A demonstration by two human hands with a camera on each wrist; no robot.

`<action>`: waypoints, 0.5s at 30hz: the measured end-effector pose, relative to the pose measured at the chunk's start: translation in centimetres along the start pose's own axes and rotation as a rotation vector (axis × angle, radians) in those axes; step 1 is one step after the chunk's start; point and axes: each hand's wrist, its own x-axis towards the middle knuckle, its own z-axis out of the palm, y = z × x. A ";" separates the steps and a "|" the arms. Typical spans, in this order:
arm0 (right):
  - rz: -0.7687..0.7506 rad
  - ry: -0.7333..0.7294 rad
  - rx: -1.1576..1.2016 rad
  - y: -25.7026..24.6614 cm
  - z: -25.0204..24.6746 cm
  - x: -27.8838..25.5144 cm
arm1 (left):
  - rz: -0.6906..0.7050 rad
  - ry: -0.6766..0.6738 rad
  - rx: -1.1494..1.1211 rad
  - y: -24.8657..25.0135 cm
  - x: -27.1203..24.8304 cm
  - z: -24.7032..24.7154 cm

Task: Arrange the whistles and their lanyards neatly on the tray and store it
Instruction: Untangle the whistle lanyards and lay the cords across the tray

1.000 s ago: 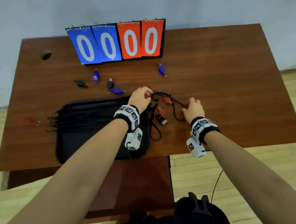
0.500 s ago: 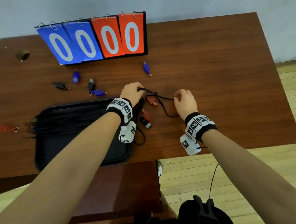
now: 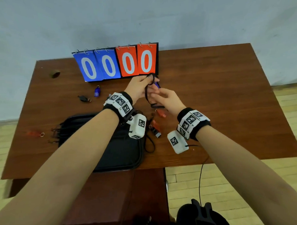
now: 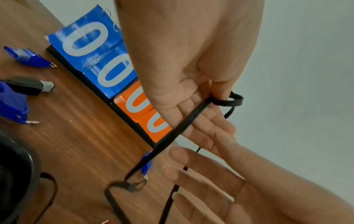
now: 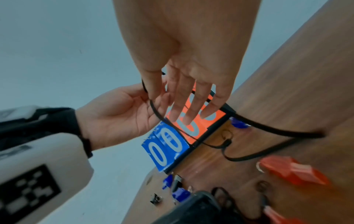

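Observation:
My left hand is raised in front of the scoreboard and pinches the top loop of a black lanyard between thumb and fingers. The strap hangs down to its clip on the table. My right hand is beside it with straight fingers, and the strap runs along them. A blue whistle lies just behind the strap. The black tray sits under my left forearm, with a bundle of lanyards over its left end.
Red whistles and a black one lie right of the tray. A blue whistle and a black whistle lie behind it, a red whistle far left. The scoreboard stands at the back.
Both hands have risen off the table and moved back toward the scoreboard, lifting the lanyard that lay stretched beside the tray. The right hand has come in close to the left.

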 end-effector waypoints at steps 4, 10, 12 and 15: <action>-0.038 -0.016 -0.039 -2.5 0.7 -1.0 | 0.014 -0.011 -0.172 2.3 -1.9 -0.8; 0.022 -0.098 -0.116 -4.6 2.5 -3.1 | 0.053 -0.067 -0.310 5.1 -5.0 -1.9; 0.028 -0.120 -0.122 -5.0 3.5 -3.7 | 0.059 -0.104 -0.333 5.8 -6.4 -2.6; -0.002 -0.130 -0.214 -5.3 5.6 -4.7 | 0.066 -0.143 -0.323 6.5 -8.0 -4.0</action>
